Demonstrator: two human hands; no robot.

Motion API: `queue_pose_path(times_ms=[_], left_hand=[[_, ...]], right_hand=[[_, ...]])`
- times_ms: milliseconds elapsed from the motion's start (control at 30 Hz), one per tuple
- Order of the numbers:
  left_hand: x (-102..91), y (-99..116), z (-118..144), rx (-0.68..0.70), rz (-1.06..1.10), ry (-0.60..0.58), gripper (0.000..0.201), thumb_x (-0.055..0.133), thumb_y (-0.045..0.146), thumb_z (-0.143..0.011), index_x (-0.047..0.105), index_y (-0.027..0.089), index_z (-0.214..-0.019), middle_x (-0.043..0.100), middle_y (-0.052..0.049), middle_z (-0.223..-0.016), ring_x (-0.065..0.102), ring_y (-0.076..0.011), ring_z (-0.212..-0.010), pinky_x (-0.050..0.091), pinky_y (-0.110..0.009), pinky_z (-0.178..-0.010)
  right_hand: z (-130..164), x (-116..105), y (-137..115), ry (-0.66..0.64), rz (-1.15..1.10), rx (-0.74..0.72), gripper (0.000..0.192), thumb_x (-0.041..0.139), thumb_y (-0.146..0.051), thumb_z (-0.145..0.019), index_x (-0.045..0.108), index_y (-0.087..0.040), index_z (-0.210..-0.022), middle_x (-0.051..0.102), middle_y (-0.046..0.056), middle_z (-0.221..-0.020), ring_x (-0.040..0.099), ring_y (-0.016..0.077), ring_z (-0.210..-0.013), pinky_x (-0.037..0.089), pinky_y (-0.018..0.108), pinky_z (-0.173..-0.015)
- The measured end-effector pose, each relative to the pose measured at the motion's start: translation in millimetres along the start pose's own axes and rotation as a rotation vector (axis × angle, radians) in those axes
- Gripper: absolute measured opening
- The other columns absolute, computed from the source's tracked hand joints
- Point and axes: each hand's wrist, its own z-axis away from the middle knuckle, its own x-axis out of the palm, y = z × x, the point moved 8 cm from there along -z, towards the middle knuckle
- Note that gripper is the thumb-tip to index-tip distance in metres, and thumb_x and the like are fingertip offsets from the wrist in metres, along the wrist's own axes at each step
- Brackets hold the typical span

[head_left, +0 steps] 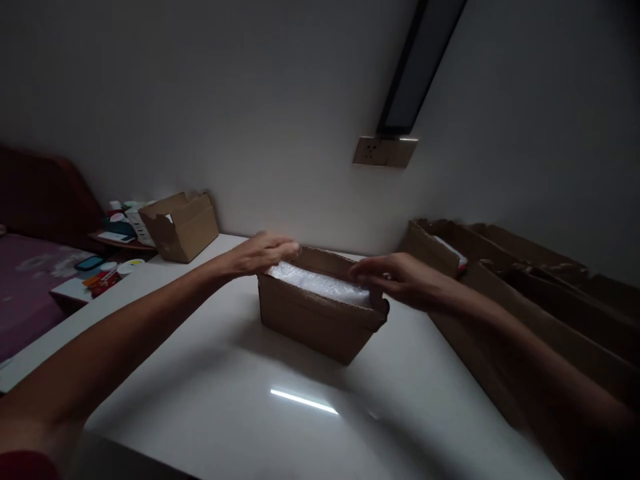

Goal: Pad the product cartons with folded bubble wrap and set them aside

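A small open cardboard box [315, 323] stands in the middle of a white table [210, 400]. White bubble wrap [320, 283] fills its top. My left hand [263, 253] rests on the box's far left corner, fingers curled over the rim and touching the wrap. At the right end of the box, my right hand [395, 277] has its fingers on the wrap and the rim. The room is dim, so fine detail of the fingers is hard to see.
Another open cardboard box [180, 227] sits at the table's far left corner. Several flattened or open cartons [525, 280] lie along the right side. Small bottles and packets [117, 227] crowd a low stand at left, beside a bed [30, 280]. A wall socket [385, 152] is above.
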Motion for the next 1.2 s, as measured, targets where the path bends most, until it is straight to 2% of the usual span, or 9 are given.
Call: queue_pose_path(times_ms=[100, 167, 300, 433, 600, 733, 967, 1067, 1200], left_hand=[[-35.5, -27, 62, -0.057, 0.118, 0.549, 0.028, 0.052, 0.042, -0.091, 0.069, 0.019, -0.09, 0.072, -0.005, -0.089, 0.065, -0.0182, -0.085, 0.05, -0.028, -0.076], [-24.2, -60, 98, -0.182, 0.24, 0.697, 0.03, 0.065, 0.043, -0.083, 0.068, 0.018, -0.099, 0.072, -0.006, -0.092, 0.067, -0.0202, -0.086, 0.053, -0.031, -0.077], [52.2, -118, 107, -0.386, 0.517, 0.541, 0.069, 0.079, 0.041, -0.065, 0.058, 0.018, -0.127, 0.068, -0.013, -0.12, 0.066, -0.0288, -0.108, 0.057, -0.039, -0.084], [98.6, -120, 71, -0.329, 0.702, 0.416, 0.06, 0.078, 0.036, -0.066, 0.061, 0.017, -0.12, 0.069, -0.015, -0.122, 0.066, -0.0309, -0.11, 0.054, -0.042, -0.093], [102.0, -79, 34, -0.254, 0.761, 0.4, 0.06, 0.074, 0.036, -0.072, 0.059, 0.015, -0.126, 0.071, -0.014, -0.121, 0.066, -0.0297, -0.112, 0.051, -0.042, -0.098], [83.5, -48, 40, -0.126, 0.834, 0.417, 0.061, 0.078, 0.03, -0.071, 0.06, 0.019, -0.128, 0.07, -0.011, -0.122, 0.065, -0.026, -0.112, 0.053, -0.036, -0.095], [22.6, -70, 95, -0.201, 0.764, 0.792, 0.057, 0.085, 0.032, -0.064, 0.063, 0.018, -0.115, 0.073, -0.007, -0.11, 0.067, -0.0223, -0.103, 0.054, -0.03, -0.085], [39.3, -67, 81, -0.172, 0.779, 0.707, 0.057, 0.082, 0.032, -0.067, 0.062, 0.019, -0.119, 0.072, -0.008, -0.114, 0.067, -0.0222, -0.104, 0.054, -0.03, -0.087], [87.3, -61, 47, -0.145, 0.803, 0.537, 0.056, 0.076, 0.027, -0.07, 0.061, 0.019, -0.123, 0.07, -0.009, -0.122, 0.066, -0.0235, -0.109, 0.053, -0.033, -0.093]], right_hand=[[66, -23, 32, 0.409, -0.12, 0.156, 0.032, 0.051, -0.054, -0.09, 0.073, -0.03, -0.089, 0.076, 0.004, -0.086, 0.071, 0.0299, -0.079, 0.058, 0.042, -0.071], [103, -2, 55, 0.485, -0.157, 0.27, 0.03, 0.055, -0.057, -0.087, 0.072, -0.033, -0.087, 0.076, 0.005, -0.084, 0.071, 0.0302, -0.075, 0.058, 0.042, -0.064], [106, 94, 76, 0.298, -0.316, 0.345, 0.06, 0.068, -0.055, -0.076, 0.06, -0.024, -0.127, 0.071, 0.013, -0.118, 0.071, 0.032, -0.094, 0.059, 0.04, -0.065], [69, 143, 74, 0.222, -0.315, 0.37, 0.062, 0.058, -0.047, -0.083, 0.047, -0.019, -0.137, 0.07, 0.012, -0.116, 0.069, 0.0274, -0.087, 0.056, 0.041, -0.074], [88, 109, 84, 0.334, -0.218, 0.472, 0.052, 0.049, -0.053, -0.086, 0.052, -0.017, -0.123, 0.071, 0.01, -0.096, 0.068, 0.0278, -0.081, 0.053, 0.04, -0.07], [108, 72, 69, 0.438, -0.205, 0.486, 0.044, 0.052, -0.058, -0.085, 0.055, -0.02, -0.108, 0.07, 0.01, -0.091, 0.067, 0.0272, -0.076, 0.052, 0.039, -0.065], [34, 54, 6, 0.378, -0.128, 0.211, 0.044, 0.051, -0.044, -0.087, 0.052, -0.018, -0.122, 0.068, 0.01, -0.1, 0.063, 0.0251, -0.077, 0.05, 0.038, -0.069], [41, 58, 26, 0.383, -0.175, 0.245, 0.043, 0.051, -0.047, -0.088, 0.052, -0.018, -0.12, 0.067, 0.009, -0.101, 0.062, 0.024, -0.077, 0.05, 0.037, -0.069], [91, 78, 68, 0.395, -0.183, 0.397, 0.042, 0.051, -0.052, -0.087, 0.053, -0.019, -0.113, 0.068, 0.009, -0.094, 0.063, 0.0253, -0.074, 0.05, 0.038, -0.066]])
